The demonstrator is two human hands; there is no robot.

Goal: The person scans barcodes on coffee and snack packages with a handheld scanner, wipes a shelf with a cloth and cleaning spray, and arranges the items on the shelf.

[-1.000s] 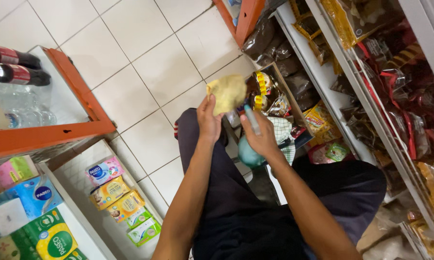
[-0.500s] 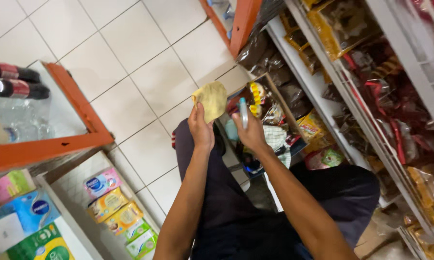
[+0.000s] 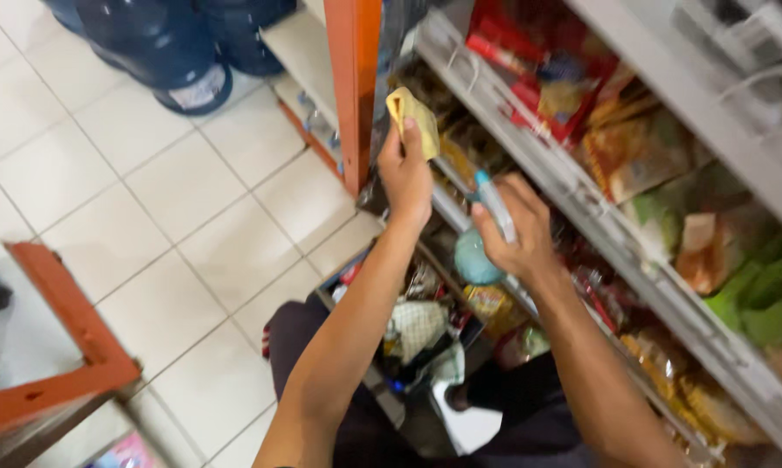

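Note:
My left hand [image 3: 406, 173] is raised toward the shelf edge and grips a folded yellow cloth [image 3: 413, 110]. My right hand [image 3: 511, 227] holds a spray bottle [image 3: 485, 238] by its neck, its white and blue nozzle pointing up and its teal body hanging below the palm. Both hands hover in front of a white shelf rail [image 3: 530, 165] stocked with packaged snacks [image 3: 621, 152]. My dark-trousered legs show below.
An orange upright post [image 3: 354, 87] stands left of the shelf. Blue water jugs [image 3: 170, 43] sit on the white tiled floor [image 3: 192, 234] at the top left. An orange-framed rack corner [image 3: 70, 347] is at the lower left. A low box of goods [image 3: 417, 334] lies by my knees.
The view has swung up and to the right toward the shelves. Both hands have risen and moved apart, the cloth now closer to the shelf rail.

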